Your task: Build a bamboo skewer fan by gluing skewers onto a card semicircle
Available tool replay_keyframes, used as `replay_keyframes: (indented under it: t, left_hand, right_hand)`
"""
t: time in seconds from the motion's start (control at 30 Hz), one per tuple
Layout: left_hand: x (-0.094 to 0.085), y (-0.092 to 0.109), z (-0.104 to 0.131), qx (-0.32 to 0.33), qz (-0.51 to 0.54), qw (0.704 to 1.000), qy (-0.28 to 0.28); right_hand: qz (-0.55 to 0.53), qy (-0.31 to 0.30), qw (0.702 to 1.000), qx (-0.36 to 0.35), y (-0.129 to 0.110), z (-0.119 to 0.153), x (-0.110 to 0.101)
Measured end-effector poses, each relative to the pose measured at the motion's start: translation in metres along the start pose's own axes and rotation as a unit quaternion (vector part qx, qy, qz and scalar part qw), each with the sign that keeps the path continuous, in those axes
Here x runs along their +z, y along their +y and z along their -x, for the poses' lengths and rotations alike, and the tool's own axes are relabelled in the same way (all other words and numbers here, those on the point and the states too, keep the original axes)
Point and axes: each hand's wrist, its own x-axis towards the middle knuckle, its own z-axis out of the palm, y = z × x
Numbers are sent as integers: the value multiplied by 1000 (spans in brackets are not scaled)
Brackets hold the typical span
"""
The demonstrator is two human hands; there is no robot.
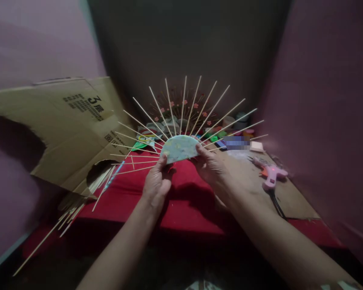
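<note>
A pale blue-green half-disc [180, 148] is held up over the red cloth, its curved edge facing away. Many thin wooden sticks [185, 105] fan out from that curved edge to both sides. My left hand [158, 179] grips the disc's lower left corner, thumb on top and the fingers partly hidden beneath. At the right corner, my right hand [210, 165] pinches the disc between its thumb and the fingers underneath. A pink glue gun [272, 175] with a small red light lies to the right of my right hand.
The red-covered table [109, 201] bears a cardboard sheet [242, 173] on its right. Cut cardboard [75, 133] stands at left, beside loose sticks [69, 213]. Behind is another stick fan with pink flowers [195, 105], near a white block [256, 146] and assorted small items.
</note>
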Motion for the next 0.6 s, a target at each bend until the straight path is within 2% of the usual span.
replay_keyframes:
  t: [0.17, 0.23, 0.27, 0.33, 0.4, 0.43, 0.5, 0.6]
  left_hand:
    - [0, 1, -5, -26, -1, 1000, -17]
    - [3, 5, -6, -33, 3, 999, -12]
    - [5, 8, -7, -31, 9, 999, -11]
    - [10, 18, -5, -27, 30, 999, -27]
    - [14, 29, -3, -41, 37, 996, -73]
    - [15, 34, -3, -53, 27, 993, -98]
    - [15, 38, -6, -71, -30, 989, -128]
    - [11, 35, -18, -70, -153, 980, -104]
  right_hand:
    - [-1, 58, 998, -17, 9, -9, -3]
    - [2, 48, 998, -42, 10, -4, 0]
    - [9, 20, 999, -50, 9, 1, 2]
    - [35, -78, 996, -22, 3, 11, 3]
    - [54, -165, 984, 39, -6, 17, 2]
    - [50, -178, 981, 57, -11, 18, 2]
    - [14, -147, 985, 84, -19, 14, 4]
    - [-39, -54, 988, 143, -20, -1, 13]
